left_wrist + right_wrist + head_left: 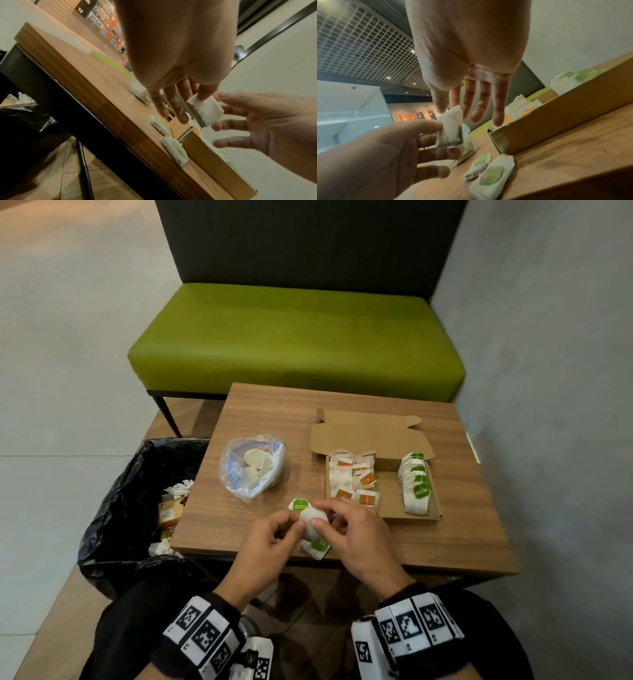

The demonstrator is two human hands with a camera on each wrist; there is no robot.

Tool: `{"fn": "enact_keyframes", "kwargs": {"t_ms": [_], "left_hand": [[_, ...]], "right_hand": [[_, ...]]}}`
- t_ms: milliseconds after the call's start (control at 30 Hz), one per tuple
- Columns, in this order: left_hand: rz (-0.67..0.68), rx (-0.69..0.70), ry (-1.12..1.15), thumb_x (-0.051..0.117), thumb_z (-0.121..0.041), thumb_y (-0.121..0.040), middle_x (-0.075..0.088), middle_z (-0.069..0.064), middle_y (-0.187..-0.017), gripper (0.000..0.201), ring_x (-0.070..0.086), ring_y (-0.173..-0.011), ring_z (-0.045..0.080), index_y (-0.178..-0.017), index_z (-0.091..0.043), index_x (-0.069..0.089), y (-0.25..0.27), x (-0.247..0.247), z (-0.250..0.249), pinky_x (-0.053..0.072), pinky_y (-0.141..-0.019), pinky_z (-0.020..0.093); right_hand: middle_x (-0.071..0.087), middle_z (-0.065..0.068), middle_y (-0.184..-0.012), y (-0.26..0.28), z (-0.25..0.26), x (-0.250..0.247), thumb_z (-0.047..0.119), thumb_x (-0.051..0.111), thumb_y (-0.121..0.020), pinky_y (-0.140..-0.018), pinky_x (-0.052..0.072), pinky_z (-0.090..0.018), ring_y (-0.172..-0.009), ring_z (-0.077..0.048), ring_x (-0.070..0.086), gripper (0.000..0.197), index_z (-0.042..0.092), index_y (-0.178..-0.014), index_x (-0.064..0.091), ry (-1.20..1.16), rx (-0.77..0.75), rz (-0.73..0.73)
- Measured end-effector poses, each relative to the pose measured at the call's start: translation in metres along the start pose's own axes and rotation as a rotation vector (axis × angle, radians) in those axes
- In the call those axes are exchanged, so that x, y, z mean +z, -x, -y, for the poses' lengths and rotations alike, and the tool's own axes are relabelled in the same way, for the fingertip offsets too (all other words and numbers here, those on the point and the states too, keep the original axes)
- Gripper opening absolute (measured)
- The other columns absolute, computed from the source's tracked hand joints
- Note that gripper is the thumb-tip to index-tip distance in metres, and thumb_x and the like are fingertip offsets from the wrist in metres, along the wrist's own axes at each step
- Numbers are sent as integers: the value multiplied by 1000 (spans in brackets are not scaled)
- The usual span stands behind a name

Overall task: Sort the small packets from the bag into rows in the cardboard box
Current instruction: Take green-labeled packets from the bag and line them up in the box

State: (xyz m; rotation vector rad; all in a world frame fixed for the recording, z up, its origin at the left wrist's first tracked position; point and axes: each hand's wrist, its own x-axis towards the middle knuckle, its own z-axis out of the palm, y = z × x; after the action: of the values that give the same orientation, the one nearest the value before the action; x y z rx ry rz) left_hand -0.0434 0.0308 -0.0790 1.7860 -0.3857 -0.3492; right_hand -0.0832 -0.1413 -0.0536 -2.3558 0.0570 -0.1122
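Low in the centre of the head view, both hands meet over the near edge of the wooden table and share one white packet. The left hand pinches that packet between thumb and forefinger while its other fingers hang loosely apart; the right hand pinches the packet's other edge the same way, its remaining fingers straight and spread. In the left wrist view the packet sits at centre right, lifted clear of the table. A packet with a green tag lies flat on the table just above the hands, and another green-tagged packet lies just below them at the table's near edge. To the right of centre stands the open cardboard box, its lid folded back toward the top of the frame. Along its left side run two rows of orange-tagged packets; along its right side a single row of green-tagged packets leans overlapped, with bare cardboard between. Left of the box, the clear plastic bag lies open on the table with a few packets inside. At lower left, beside the table, a bin lined with black plastic holds crumpled paper and wrappers. A green bench fills the upper centre.
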Motion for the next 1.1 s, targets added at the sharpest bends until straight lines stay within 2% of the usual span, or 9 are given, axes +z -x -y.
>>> {"fn": "enact_keyframes", "kwargs": {"t_ms": [167,300,500,567,667,767,933,1033,1100], "left_hand": [[-17,5,14,66,-14,-92,76,-4,-96,18,71,-89,11,-109,-20,69,0,4,-1,56,-77,24],[-65,0,-114,70,-15,-89,74,-8,-85,12,68,-76,12,-97,-24,72,-2,7,6,56,-69,30],[-32,10,-158,71,-19,-89,70,-11,-86,20,63,-79,5,-99,-35,67,-4,16,0,49,-65,16],[-6,-11,-266,70,-25,-89,66,-16,-93,26,59,-86,-1,-107,-41,61,-7,18,2,48,-71,16],[91,38,-535,68,-38,-89,58,-21,-105,32,55,-94,-2,-119,-37,58,-8,21,5,49,-83,20],[175,112,-773,64,-54,-85,54,-16,-116,43,49,-102,1,-123,-34,55,-8,28,9,46,-88,21],[140,69,-880,66,-58,-82,51,-11,-120,52,49,-106,8,-124,-30,54,-7,36,16,45,-87,22],[104,45,-849,66,-55,-83,48,-11,-120,47,49,-103,6,-122,-31,54,-8,37,16,47,-83,21],[46,-9,-770,66,-54,-85,47,-13,-117,41,50,-100,3,-119,-32,54,-11,36,16,50,-82,22]], "right_hand": [[69,13,-88,0,-7,1,30,71,-90,-74,59,-33,-82,-4,65,11,31,-101,71,-203,109,-22],[69,12,-87,2,-7,-3,25,73,-88,-77,60,-36,-84,-6,65,11,31,-96,69,-260,133,20],[65,16,-99,-2,-12,-29,34,67,-92,-84,52,-29,-95,0,57,10,31,-100,71,21,86,27],[63,15,-102,-6,-23,-47,33,67,-92,-85,47,-29,-100,-4,54,10,30,-100,72,82,93,-46],[58,14,-103,-14,-49,-83,33,66,-92,-80,39,-26,-102,-6,48,13,30,-104,72,206,170,-112],[55,12,-103,-21,-80,-112,35,68,-91,-82,40,-32,-104,-10,47,13,33,-103,73,378,278,-89],[51,12,-97,-31,-112,-128,32,78,-83,-97,44,-45,-108,-17,48,9,38,-82,71,343,406,38],[52,8,-103,-34,-117,-122,31,79,-82,-98,43,-42,-111,-18,47,15,39,-77,68,372,431,87],[52,5,-107,-34,-118,-115,31,77,-84,-94,42,-38,-113,-19,48,6,33,-87,73,442,435,70]]}}
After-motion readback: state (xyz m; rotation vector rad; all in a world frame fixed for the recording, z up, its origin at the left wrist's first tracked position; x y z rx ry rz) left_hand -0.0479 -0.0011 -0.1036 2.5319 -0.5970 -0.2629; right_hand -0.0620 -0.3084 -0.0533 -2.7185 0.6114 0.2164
